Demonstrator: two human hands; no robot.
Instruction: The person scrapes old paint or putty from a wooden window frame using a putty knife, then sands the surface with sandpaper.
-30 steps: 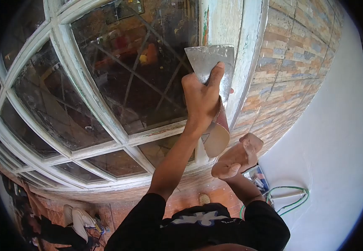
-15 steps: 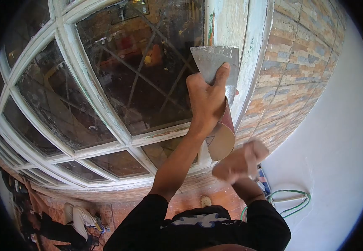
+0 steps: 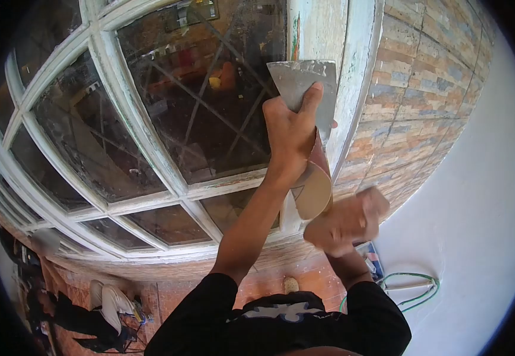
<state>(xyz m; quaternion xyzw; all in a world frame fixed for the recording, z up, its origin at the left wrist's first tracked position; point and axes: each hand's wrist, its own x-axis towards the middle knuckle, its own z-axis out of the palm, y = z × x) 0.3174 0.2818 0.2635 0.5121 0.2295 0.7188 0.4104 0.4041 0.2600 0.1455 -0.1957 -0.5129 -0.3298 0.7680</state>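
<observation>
My left hand (image 3: 287, 133) is closed around a putty knife (image 3: 300, 77), thumb pressed along its wide metal blade, which points up. A curled sheet of sandpaper (image 3: 315, 199), reddish on one face and tan on the other, hangs from the same hand. Behind the blade runs the worn white window frame (image 3: 319, 35), its paint patchy with green and orange showing through. My right hand (image 3: 347, 222) is smeared by motion just below and right of the sandpaper's lower end; its fingers do not show clearly.
Glass panes (image 3: 204, 101) between white bars fill the left. Stone-look tiles (image 3: 414, 101) and a white wall (image 3: 477, 207) are on the right. A green hose (image 3: 411, 276) lies low at right. Another person (image 3: 85, 320) is at lower left on the reddish floor (image 3: 263, 276).
The putty knife and my left hand have shifted very slightly up and left. My right hand is still blurred by motion near the sandpaper. The view has turned slightly.
</observation>
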